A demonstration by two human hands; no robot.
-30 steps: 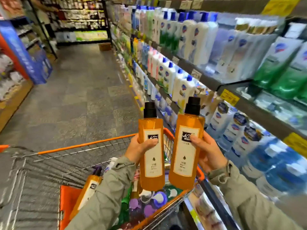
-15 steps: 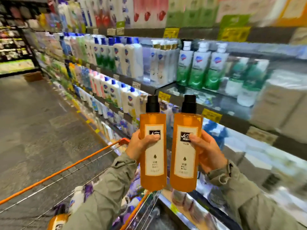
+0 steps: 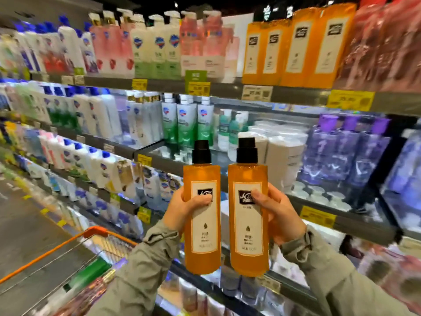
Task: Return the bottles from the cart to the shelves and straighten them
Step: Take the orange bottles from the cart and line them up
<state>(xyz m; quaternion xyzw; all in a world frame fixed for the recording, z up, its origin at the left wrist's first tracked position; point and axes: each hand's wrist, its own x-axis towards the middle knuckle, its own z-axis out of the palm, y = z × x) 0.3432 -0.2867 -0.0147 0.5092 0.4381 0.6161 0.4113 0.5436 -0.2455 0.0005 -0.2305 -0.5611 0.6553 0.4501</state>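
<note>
left hand (image 3: 182,210) grips the left bottle (image 3: 202,224) and right hand (image 3: 280,215) grips the right bottle (image 3: 248,224). both are upright, well below and left of the orange row (image 3: 296,49). shelving two at once could topple that row, or a bottle could slip from a one-handed grip.

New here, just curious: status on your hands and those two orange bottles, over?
Left hand grips left bottle, right hand grips right bottle. Both upright, side by side, below top shelf. Matching bottles there, upper right; way looks clear.
</note>
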